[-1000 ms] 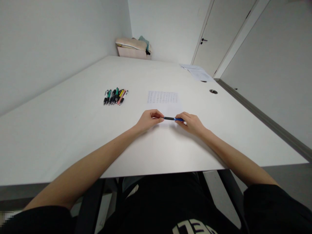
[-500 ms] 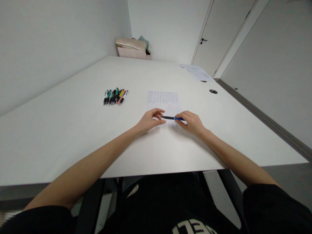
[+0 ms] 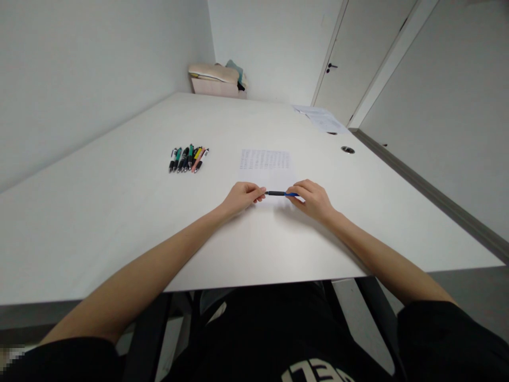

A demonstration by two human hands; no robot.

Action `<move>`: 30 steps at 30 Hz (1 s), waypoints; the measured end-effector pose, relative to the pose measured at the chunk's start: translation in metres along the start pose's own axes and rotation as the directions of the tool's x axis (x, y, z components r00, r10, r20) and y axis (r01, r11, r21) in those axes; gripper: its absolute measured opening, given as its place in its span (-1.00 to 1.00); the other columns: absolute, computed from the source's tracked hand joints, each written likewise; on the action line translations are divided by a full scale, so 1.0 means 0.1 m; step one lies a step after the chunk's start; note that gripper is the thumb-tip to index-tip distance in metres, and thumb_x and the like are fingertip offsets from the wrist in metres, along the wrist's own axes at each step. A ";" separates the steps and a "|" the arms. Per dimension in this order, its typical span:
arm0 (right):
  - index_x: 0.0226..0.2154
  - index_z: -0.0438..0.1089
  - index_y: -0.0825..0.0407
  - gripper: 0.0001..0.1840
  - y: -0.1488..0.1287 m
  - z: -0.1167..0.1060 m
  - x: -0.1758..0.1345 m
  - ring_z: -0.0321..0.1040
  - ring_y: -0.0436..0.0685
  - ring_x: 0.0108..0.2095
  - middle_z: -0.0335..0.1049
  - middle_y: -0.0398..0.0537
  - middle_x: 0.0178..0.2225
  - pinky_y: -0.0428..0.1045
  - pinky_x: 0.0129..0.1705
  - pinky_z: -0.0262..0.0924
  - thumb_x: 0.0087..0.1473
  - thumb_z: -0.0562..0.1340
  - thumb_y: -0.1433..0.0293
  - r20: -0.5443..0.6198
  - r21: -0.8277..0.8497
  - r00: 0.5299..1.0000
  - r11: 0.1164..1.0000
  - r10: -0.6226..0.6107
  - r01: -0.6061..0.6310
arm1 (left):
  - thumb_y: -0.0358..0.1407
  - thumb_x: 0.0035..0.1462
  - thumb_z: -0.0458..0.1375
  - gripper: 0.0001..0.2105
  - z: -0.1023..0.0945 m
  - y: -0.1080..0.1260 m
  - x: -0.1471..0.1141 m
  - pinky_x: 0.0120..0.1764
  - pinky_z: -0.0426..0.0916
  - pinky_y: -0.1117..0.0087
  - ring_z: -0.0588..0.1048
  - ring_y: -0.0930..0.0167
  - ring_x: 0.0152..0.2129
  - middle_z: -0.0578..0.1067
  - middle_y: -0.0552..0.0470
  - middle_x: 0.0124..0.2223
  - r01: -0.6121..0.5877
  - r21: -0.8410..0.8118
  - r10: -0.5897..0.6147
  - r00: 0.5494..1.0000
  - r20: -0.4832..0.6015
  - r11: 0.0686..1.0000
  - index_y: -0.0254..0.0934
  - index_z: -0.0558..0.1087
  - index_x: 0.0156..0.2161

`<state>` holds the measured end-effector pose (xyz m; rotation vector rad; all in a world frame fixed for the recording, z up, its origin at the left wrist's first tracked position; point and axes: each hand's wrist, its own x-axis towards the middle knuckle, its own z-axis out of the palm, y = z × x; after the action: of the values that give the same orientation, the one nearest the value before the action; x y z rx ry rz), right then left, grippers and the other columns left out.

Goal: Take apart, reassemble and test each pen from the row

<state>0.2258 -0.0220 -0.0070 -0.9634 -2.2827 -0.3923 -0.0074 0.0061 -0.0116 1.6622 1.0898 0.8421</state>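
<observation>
A pen [image 3: 277, 193] with a black grip and a blue barrel is held level above the near part of a printed sheet [image 3: 265, 159]. My right hand [image 3: 312, 199] grips its blue end between thumb and fingers. At the tip end, my left hand [image 3: 242, 197] is closed in a pinch, thumb against the curled fingers. The very tip is hidden at those fingertips. Rows of small print cover the sheet's upper half, too small to read.
Several pens [image 3: 186, 159] lie side by side in a group on the white table [image 3: 119, 212], left of the sheet. More papers [image 3: 320, 118] rest at the far right edge, near a round cable hole [image 3: 348, 150]. Beyond the far edge stands a box with cloths [image 3: 214, 79].
My left hand's fingers were apart around the pen's tip; now they have closed in a pinch there. My right hand and the pen have barely moved.
</observation>
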 end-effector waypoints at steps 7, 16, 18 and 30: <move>-0.29 0.40 0.03 -0.84 0.00 0.01 -0.01 0.30 0.04 -0.41 0.45 -0.07 -0.43 -0.05 -0.36 0.18 0.10 0.15 0.34 -0.011 0.033 0.999 0.999 -0.041 0.041 | -0.12 -0.10 0.21 -0.71 -0.02 0.03 -0.02 -0.50 0.24 0.48 0.37 0.50 -0.59 0.48 0.00 -0.49 -0.025 0.064 0.029 0.998 -0.062 0.998 -0.36 0.50 -0.42; -0.28 0.40 0.04 -0.83 -0.01 0.01 -0.01 0.29 0.03 -0.42 0.45 -0.08 -0.43 -0.05 -0.36 0.17 0.11 0.12 0.35 0.007 0.019 0.999 0.999 -0.034 0.034 | -0.22 -0.17 0.27 -0.72 -0.01 0.06 -0.04 -0.41 0.31 0.48 0.41 0.50 -0.48 0.49 -0.03 -0.33 -0.146 -0.009 0.145 0.988 -0.051 0.989 -0.35 0.46 -0.32; -0.28 0.40 0.04 -0.83 -0.01 0.00 -0.01 0.30 0.04 -0.40 0.45 -0.07 -0.40 -0.05 -0.34 0.18 0.11 0.13 0.35 -0.003 0.024 0.999 0.999 -0.036 0.036 | -0.16 -0.13 0.25 -0.70 -0.01 0.05 -0.03 -0.52 0.26 0.51 0.38 0.52 -0.56 0.47 -0.01 -0.40 -0.094 0.002 0.094 0.994 -0.057 0.996 -0.35 0.46 -0.31; -0.31 0.42 0.01 -0.82 0.02 0.03 -0.01 0.29 0.04 -0.39 0.44 -0.05 -0.39 -0.05 -0.37 0.14 0.13 0.11 0.34 -0.003 -0.015 0.997 0.997 -0.074 0.074 | -0.11 -0.02 0.14 -0.71 0.02 0.00 -0.02 -0.67 0.11 0.53 0.26 0.57 -0.72 0.38 0.06 -0.58 0.012 0.002 -0.012 0.999 0.041 1.000 -0.36 0.45 -0.49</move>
<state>0.2265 -0.0200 -0.0096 -0.8866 -2.3201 -0.4430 -0.0067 0.0033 -0.0125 1.6660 1.0713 0.7965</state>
